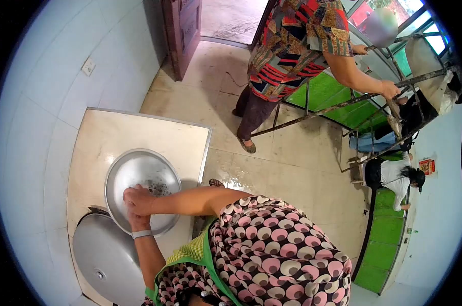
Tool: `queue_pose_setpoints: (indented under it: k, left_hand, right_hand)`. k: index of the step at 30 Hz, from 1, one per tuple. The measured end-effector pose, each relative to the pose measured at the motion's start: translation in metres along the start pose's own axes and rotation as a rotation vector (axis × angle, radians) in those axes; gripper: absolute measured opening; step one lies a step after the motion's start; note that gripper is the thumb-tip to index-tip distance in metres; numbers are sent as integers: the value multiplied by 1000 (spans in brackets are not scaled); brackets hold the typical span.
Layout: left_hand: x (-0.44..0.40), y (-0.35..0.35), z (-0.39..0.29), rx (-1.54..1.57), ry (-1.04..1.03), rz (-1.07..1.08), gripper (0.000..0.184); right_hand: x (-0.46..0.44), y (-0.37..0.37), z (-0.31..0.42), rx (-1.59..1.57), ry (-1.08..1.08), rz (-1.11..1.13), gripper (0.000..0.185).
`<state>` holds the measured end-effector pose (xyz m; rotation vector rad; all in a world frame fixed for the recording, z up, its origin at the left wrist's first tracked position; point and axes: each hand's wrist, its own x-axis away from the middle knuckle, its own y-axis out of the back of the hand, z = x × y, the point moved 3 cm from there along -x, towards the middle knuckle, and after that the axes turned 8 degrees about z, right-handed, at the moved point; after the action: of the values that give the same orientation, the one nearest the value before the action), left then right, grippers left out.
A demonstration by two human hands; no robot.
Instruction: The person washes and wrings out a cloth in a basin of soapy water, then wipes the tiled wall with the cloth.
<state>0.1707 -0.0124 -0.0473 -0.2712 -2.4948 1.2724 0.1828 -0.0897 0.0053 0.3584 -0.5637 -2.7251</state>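
Note:
Both of my hands are together over a round metal basin (119, 176), near its left side. My right hand (144, 200) reaches in from the right, its fingers closed against the other hand. My left hand (133, 209), with a light band at the wrist, comes from below and is also closed. Whatever may be between them is hidden. Small dark bits (158, 188) lie in the bottom of the basin. Beside it, a large grey metal lid (101, 255) rests on the pale countertop (134, 130), partly under my left forearm.
On the floor, a person in a patterned shirt (292, 56) grips a metal frame (338, 104). Farther right, another person in a white top (393, 176) is by green cabinets (384, 237). A door (182, 38) stands ajar at the top. The floor (236, 178) looks wet.

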Motion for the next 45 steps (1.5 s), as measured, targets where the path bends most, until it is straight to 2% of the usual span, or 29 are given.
queue_pose_setpoints:
  k: [4, 5, 6, 7, 9, 10, 12, 13, 16, 17, 19, 20, 21, 23, 24, 25, 27, 31, 32, 33, 34, 35, 36, 37, 39, 41, 43, 44, 45]
  left_hand:
    - [7, -23, 0, -38, -3, -125, 27]
    - [12, -30, -2, -39, -4, -129, 27]
    - [16, -36, -4, -39, 43, -229, 27]
    - [16, -37, -5, -35, 84, -325, 28]
    - [12, -28, -6, 14, 71, -230, 29]
    - [13, -25, -6, 57, 72, -138, 29]
    - [19, -24, -11, 72, 116, -147, 30]
    - [25, -22, -14, 88, 166, -158, 31]
    - [24, -3, -10, 179, 111, -209, 29]
    - [24, 1, -9, 180, 98, -206, 29]
    - [27, 9, -8, 322, 112, -287, 28]
    - [31, -27, -11, 249, 115, -531, 31]
    - [27, -18, -10, 252, 99, -525, 31]
    - [23, 9, -4, 214, -29, -293, 31]
    - [21, 15, -2, 159, -34, -76, 29]
    - [24, 13, -1, 137, -31, -44, 29]
    - [21, 1, 4, 165, 12, -92, 30]
    - [10, -5, 13, 250, 101, -109, 31]
    - [10, -4, 15, 287, 94, -65, 32]
    - [14, -3, 12, 177, -136, 260, 31]
    - [12, 23, 20, -159, -195, -12, 26]
    - [23, -39, 4, 181, -108, -389, 24]
    - [27, -5, 7, -7, -33, -334, 28]
    - [32, -27, 1, -71, -22, -582, 27]
    - [23, -35, 1, 12, -183, -615, 26]
    - [31, -37, -3, -76, -142, -604, 26]
    - [33, -31, -4, -171, -102, -594, 27]
    - [30, -26, -9, -807, -193, -595, 29]
    - [30, -26, -8, -1443, -259, -560, 32]
  right_hand:
    - [-25, 0, -12, 237, 28, 147, 18]
    - [-30, -2, -17, 242, -52, 260, 17]
    - [-34, -6, -20, 248, -128, 372, 17]
    - [-35, -5, -22, 251, -118, 375, 17]
    - [-32, 7, -35, -205, -433, 7, 23]
    - [-32, 4, -44, -208, -434, 11, 23]
    - [-34, -10, -69, -938, -667, 45, 27]
    - [-34, -11, -66, -946, -668, 53, 27]
    - [-27, -5, -44, -1093, -528, 433, 24]
    - [-25, -6, -42, -1086, -521, 444, 24]
    - [-19, -6, -35, -611, -413, 267, 21]
    - [-13, -1, -25, -574, -338, 187, 17]
    - [-9, 3, -19, -568, -325, 196, 17]
    - [3, 7, 4, -83, 139, 188, 14]
    - [11, 9, 13, -61, 305, 119, 16]
    - [9, 5, 8, -69, 308, 137, 16]
    - [4, -7, -6, 153, 480, 108, 13]
    - [-7, 7, -1, 360, 472, 306, 19]
    - [-12, 0, -12, 333, 426, 290, 17]
    - [-14, -13, -21, 301, 377, 283, 15]
    - [-17, -16, -22, 299, 265, 314, 16]
    - [-18, -15, -22, 306, 152, 343, 16]
    - [-16, -9, -10, 342, 127, 410, 18]
    - [-22, 2, 3, 398, 113, 460, 19]
    - [-27, 12, 17, 374, 90, 480, 22]
    - [-25, 7, 6, 351, 50, 501, 25]
    - [-25, -5, -14, 489, 371, 390, 25]
    - [-26, 3, -3, 400, 92, 369, 26]
    - [-25, 1, -5, 395, 100, 393, 26]
